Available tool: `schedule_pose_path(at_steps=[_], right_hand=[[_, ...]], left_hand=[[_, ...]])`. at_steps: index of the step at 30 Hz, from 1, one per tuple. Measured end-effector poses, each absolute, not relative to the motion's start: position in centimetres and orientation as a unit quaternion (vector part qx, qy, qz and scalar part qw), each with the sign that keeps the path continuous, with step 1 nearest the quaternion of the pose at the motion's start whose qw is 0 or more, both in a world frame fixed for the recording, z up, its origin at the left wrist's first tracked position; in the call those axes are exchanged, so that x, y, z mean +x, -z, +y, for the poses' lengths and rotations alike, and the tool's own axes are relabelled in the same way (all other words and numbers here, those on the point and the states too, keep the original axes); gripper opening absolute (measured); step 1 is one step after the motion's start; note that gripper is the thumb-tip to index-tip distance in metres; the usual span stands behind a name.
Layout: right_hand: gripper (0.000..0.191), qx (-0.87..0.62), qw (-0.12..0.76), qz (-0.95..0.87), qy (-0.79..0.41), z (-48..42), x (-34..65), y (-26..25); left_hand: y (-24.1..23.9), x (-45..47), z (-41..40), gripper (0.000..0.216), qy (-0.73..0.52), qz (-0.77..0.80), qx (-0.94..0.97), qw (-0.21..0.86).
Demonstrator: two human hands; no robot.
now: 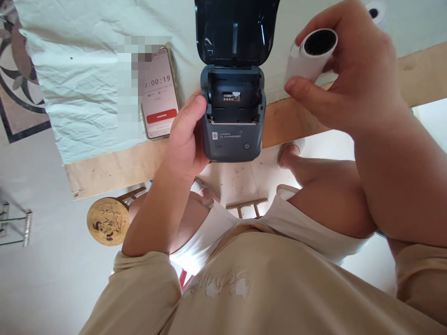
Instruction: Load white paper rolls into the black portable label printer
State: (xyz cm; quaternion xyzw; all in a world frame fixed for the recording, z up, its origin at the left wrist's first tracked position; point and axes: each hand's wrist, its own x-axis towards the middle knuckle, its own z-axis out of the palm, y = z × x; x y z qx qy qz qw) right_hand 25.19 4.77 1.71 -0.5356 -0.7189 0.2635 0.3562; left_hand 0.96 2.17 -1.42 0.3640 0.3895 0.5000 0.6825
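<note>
A label printer [232, 139] sits in the left hand [185, 135], which is clamped on its left side: the thumb lies along the upper rim, and the other fingers are mostly hidden behind and below the body. The printer is over the front edge of the surface [104, 172]; I cannot tell whether it touches the wood or is held clear of it. Its glossy black lid [235, 32] is swung wide open, away from the person, so the paper compartment [223, 83] faces up — its inner walls are in plain sight, with a small black-and-white sticker [231, 96] inside. On the front panel are white printing and a round power button [247, 146].

The right hand [352, 79] is closed on a white paper roll [316, 63], pinched between thumb and fingers. The roll is tilted, its dark core facing the camera, and it is outside the compartment — near the printer's right side but apart from it. A second white roll [376, 14] stands beyond that hand and is partly covered by it.

Left of the printer, a smartphone [160, 95] lies on the pale green cloth [91, 93], its screen showing a timer and a red button.
</note>
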Motion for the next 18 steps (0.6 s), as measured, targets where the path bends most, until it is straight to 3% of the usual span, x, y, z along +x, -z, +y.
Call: schedule_pose_path(at_steps=[5,13,18], right_hand=[[0.063,-0.564,0.302,-0.746,-0.185,5.5,26.1,-0.6],[0.073,-0.539,0.282,-0.781,-0.137,6.5,26.4,1.5],[0.073,-0.499,0.364,-0.783,-0.067,5.0,27.9,-0.4]], left_hand=[[1.1,0.7,2.1,0.017,-0.493,0.374,0.337,0.709],[1.7,0.2,2.2,0.021,-0.493,0.356,0.332,0.721],[1.3,0.0,2.0,0.021,-0.481,0.368,0.334,0.722]])
